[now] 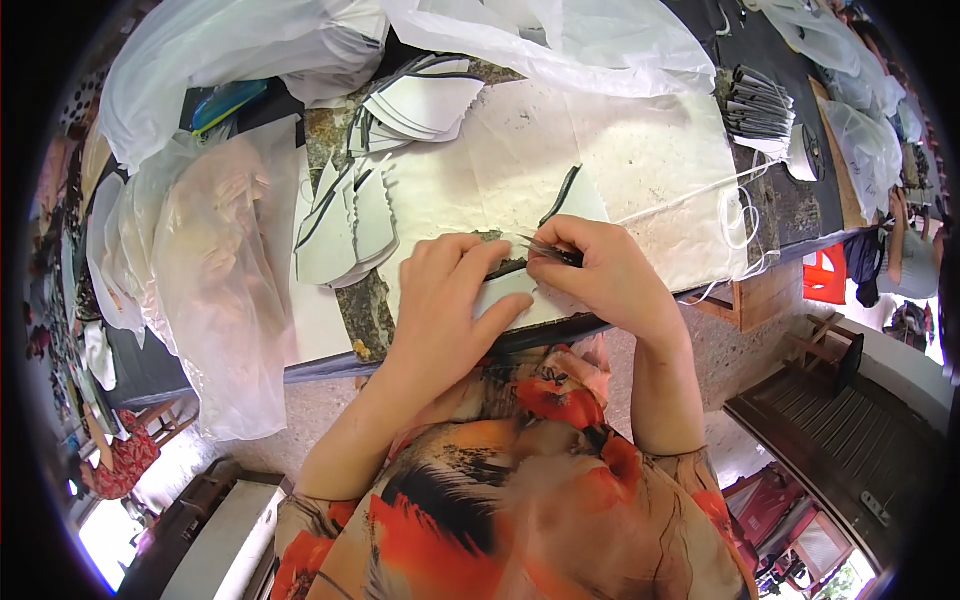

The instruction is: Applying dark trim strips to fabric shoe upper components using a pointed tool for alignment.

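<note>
My left hand [432, 300] lies over a white sheet piece with a dark edge [505, 290] at the table's front edge. Its thumb and fingers are spread, with the tips pressing on the piece. My right hand [608, 268] is closed in a pinch on a small, pointed dark metal tool [552, 250], its tip toward the left fingers. I cannot make out the tool's exact kind. Just beyond my right hand lies another white piece [588, 198] with a black strip along one edge.
Fanned white pieces with black edging [425, 105] lie at the back left, more pieces [345, 225] nearer me. Clear plastic bags [225, 280] cover the left side. A black-edged bundle [760, 105] and white cord [690, 203] lie right. A red stool [824, 276] stands beyond.
</note>
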Demonstrator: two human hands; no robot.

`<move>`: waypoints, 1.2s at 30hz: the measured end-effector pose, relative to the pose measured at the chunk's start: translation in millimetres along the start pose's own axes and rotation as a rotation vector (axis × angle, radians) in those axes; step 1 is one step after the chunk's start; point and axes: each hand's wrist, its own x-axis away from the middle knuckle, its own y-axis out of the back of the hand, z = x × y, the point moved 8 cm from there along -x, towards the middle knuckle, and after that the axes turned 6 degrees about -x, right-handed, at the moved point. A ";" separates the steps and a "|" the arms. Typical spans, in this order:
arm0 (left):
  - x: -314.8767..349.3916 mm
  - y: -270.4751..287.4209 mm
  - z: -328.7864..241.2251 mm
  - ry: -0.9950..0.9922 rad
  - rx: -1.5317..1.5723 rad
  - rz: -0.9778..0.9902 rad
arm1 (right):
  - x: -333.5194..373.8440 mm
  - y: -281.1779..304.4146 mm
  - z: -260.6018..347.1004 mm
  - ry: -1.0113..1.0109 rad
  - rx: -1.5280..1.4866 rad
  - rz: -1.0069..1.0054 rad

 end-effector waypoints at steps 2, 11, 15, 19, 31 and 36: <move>-9.8 2.6 -5.5 -0.065 0.012 0.003 | 2.6 0.2 1.9 -0.037 -0.064 0.029; 0.5 -21.0 39.8 0.574 0.991 0.470 | 26.9 6.0 27.0 0.386 0.040 0.096; 2.7 -15.0 39.5 0.619 0.979 0.500 | 30.3 3.4 36.1 0.411 0.441 -0.079; 8.2 -19.2 35.3 0.597 1.093 0.469 | 26.2 4.5 28.2 0.311 0.319 -0.032; 11.3 -32.9 17.8 0.573 1.266 0.370 | 20.3 -0.6 14.8 0.088 -0.069 0.004; 11.2 -33.5 18.1 0.602 1.304 0.340 | 19.8 -9.5 11.3 0.071 -0.231 0.050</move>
